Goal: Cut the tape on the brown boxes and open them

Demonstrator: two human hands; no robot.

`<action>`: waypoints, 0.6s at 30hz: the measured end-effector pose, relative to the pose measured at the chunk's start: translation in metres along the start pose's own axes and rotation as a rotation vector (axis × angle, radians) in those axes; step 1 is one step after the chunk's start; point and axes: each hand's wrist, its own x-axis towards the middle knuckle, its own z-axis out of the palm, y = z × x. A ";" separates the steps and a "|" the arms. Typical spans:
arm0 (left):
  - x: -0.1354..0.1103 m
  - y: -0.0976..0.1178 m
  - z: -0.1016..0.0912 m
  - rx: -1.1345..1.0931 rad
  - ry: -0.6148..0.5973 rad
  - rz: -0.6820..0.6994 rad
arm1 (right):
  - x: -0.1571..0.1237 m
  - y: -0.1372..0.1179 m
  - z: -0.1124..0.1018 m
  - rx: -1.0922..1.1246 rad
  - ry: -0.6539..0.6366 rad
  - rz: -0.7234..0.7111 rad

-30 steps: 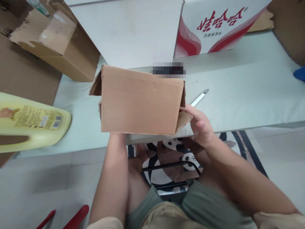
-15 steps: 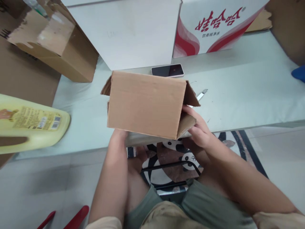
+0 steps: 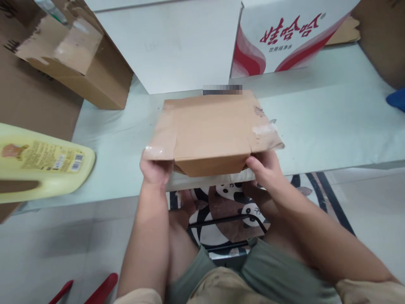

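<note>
A brown cardboard box (image 3: 211,126) is held up over the near edge of the table, its flaps spread out at both sides. Clear tape clings to the left flap (image 3: 161,135) and to the right flap (image 3: 267,133). My left hand (image 3: 155,169) grips the box's lower left corner, its fingers partly hidden beneath the flap. At the lower right corner, my right hand (image 3: 266,168) is closed on the cardboard, thumb at the front edge. Just past the right flap shows the tip of a blade (image 3: 273,121); the rest is covered.
Behind the box stand a white carton (image 3: 177,46) and a white-and-red carton (image 3: 284,38). A partly hidden, pixelated phone (image 3: 221,89) lies before them. At left are an open cardboard box (image 3: 107,80) and a yellow jug (image 3: 63,164). The light green tabletop (image 3: 332,118) extends right.
The box has been turned, so a different face with taped flaps at both sides is uppermost. My left hand has come into view at its left corner. The box now covers most of the blade.
</note>
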 end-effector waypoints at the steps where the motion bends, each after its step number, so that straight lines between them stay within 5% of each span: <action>1: 0.000 0.003 0.002 -0.018 -0.004 -0.019 | 0.002 -0.001 0.000 0.008 0.033 0.023; 9: 0.004 0.004 0.017 -0.021 0.031 0.043 | 0.015 0.000 0.005 0.042 -0.029 0.107; 18: 0.008 -0.008 0.002 -0.023 0.188 0.043 | 0.020 -0.007 0.001 -0.180 0.162 0.158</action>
